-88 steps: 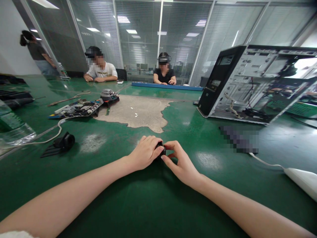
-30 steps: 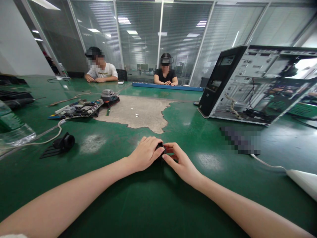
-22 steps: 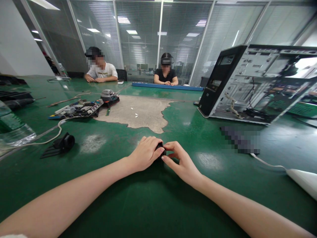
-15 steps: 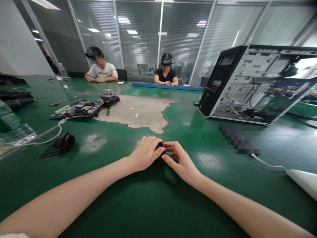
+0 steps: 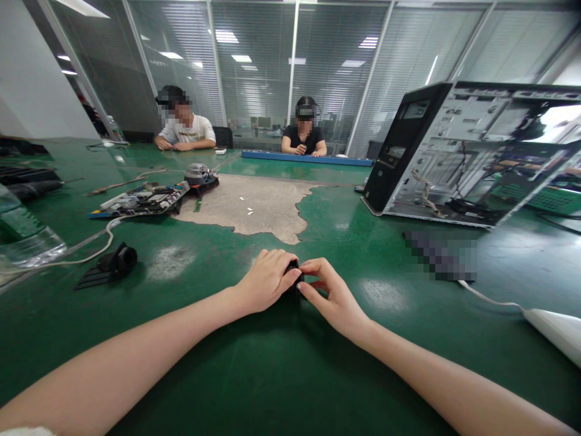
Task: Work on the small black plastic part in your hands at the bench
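A small dark object (image 5: 295, 266), mostly covered by fingers, is held just above or on the green tabletop in the middle of the view; its kind does not show. My left hand (image 5: 269, 281) wraps round it from the left, thumb pressed on its near side. From the right, my right hand (image 5: 333, 293) pinches its edge between thumb and fingertips. To the left of my hands lies a black plastic part (image 5: 111, 263) with a round ring and a flat, slotted foot.
An open computer case (image 5: 422, 157) stands at right. At left are a circuit board (image 5: 145, 200), a motor-like part (image 5: 200, 175) and a clear bottle (image 5: 27, 230). A blurred dark object (image 5: 438, 257) with a white cable lies right. Two people (image 5: 186, 127) sit across the green table (image 5: 218, 387).
My right fingers have shifted slightly on the dark object; my left hand stays put. Across the table, the person in black has raised one hand a little.
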Demonstrator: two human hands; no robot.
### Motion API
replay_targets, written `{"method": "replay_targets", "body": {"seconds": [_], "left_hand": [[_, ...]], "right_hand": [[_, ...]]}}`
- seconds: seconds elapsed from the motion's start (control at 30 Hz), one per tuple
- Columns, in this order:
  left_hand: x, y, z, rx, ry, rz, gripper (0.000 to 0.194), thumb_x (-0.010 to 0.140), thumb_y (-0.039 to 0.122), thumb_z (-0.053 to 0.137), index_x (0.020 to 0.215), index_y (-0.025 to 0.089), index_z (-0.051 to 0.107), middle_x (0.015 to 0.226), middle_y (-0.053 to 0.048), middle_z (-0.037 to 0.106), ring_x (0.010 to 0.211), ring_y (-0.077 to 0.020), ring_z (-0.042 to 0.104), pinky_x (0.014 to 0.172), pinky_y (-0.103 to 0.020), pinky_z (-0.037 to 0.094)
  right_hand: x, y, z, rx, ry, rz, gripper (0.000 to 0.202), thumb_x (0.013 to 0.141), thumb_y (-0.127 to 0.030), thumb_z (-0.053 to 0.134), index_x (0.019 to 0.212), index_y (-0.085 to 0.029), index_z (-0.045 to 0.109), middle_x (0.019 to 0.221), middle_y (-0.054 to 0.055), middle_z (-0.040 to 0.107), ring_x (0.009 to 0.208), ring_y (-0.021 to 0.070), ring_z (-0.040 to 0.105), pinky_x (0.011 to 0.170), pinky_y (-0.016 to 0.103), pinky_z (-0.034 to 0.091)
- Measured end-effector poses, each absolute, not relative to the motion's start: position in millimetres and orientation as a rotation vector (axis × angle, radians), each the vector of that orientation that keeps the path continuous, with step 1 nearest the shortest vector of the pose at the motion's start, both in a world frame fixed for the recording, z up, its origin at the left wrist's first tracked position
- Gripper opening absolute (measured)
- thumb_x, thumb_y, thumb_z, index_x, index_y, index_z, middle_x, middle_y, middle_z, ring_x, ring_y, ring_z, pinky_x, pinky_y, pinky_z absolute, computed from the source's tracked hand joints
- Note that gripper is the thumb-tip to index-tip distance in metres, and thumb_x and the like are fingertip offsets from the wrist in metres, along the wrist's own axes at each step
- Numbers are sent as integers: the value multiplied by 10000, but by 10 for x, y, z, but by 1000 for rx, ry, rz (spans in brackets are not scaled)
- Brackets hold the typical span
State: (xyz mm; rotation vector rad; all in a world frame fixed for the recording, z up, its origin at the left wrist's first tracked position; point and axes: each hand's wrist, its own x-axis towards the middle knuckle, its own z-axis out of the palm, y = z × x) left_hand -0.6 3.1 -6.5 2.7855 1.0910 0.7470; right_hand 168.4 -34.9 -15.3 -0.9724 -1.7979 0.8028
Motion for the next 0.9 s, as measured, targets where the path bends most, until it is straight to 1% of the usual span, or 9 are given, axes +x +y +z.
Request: {"method": "replay_targets", "body": {"seconds": [0.1, 0.2, 0.33, 0.5, 0.57, 0.7, 0.8, 0.9], "left_hand": [[-5, 34, -61, 2782, 1093, 742, 385, 925, 380, 175, 1065, 149, 449, 922, -66, 537, 857, -194, 461, 759, -343, 322], [-4, 36, -56, 2783, 1091, 737, 390, 925, 383, 172, 1062, 145, 449, 926, -67, 536, 859, -195, 459, 762, -346, 321], [-7, 31, -54, 2788, 1082, 738, 397, 925, 385, 167, 1065, 141, 447, 929, -69, 534, 863, -196, 458, 761, -346, 321], [-8, 31, -68, 2795, 1090, 741, 395, 926, 381, 170, 1074, 134, 440, 948, -77, 529, 873, -198, 456, 759, -343, 320], [-5, 33, -70, 2794, 1093, 739, 396, 926, 381, 168, 1067, 135, 444, 945, -75, 530, 871, -198, 456, 760, -344, 320], [3, 35, -63, 2793, 1091, 738, 396, 926, 386, 166, 1053, 144, 452, 922, -66, 533, 851, -194, 458, 752, -341, 321], [3, 35, -58, 2793, 1094, 740, 398, 926, 387, 162, 1054, 145, 451, 924, -66, 533, 855, -194, 457, 755, -341, 320], [-2, 37, -61, 2796, 1089, 740, 400, 926, 388, 158, 1053, 145, 449, 922, -66, 533, 858, -194, 458, 760, -341, 320]], "right_hand": [[1682, -342, -161, -1024, -1756, 934, 237, 806, -229, 520, 1027, -222, 433, 1025, 49, 507, 921, 166, 556, 756, 337, 505], [1681, -343, -159, -1022, -1759, 1003, 212, 809, -238, 518, 1001, -217, 430, 1004, 43, 523, 925, 163, 560, 752, 326, 501], [1681, -352, -149, -960, -1789, 952, 215, 787, -205, 543, 973, -229, 437, 987, 33, 504, 935, 158, 543, 715, 287, 509], [1689, -348, -153, -934, -1817, 807, 115, 806, -223, 521, 919, -224, 502, 988, 38, 480, 935, 162, 523, 749, 296, 502], [1689, -344, -155, -957, -1799, 835, 134, 809, -229, 518, 941, -223, 492, 985, 40, 493, 938, 169, 529, 747, 309, 503], [1684, -338, -155, -1021, -1741, 967, 244, 799, -235, 529, 1023, -221, 434, 1033, 50, 505, 932, 169, 549, 753, 328, 503], [1680, -340, -155, -1021, -1751, 1016, 230, 798, -235, 526, 1007, -218, 432, 1012, 48, 515, 926, 167, 552, 743, 324, 500], [1683, -350, -153, -969, -1779, 986, 225, 782, -212, 539, 980, -230, 435, 984, 38, 508, 934, 169, 542, 715, 303, 505]]}}
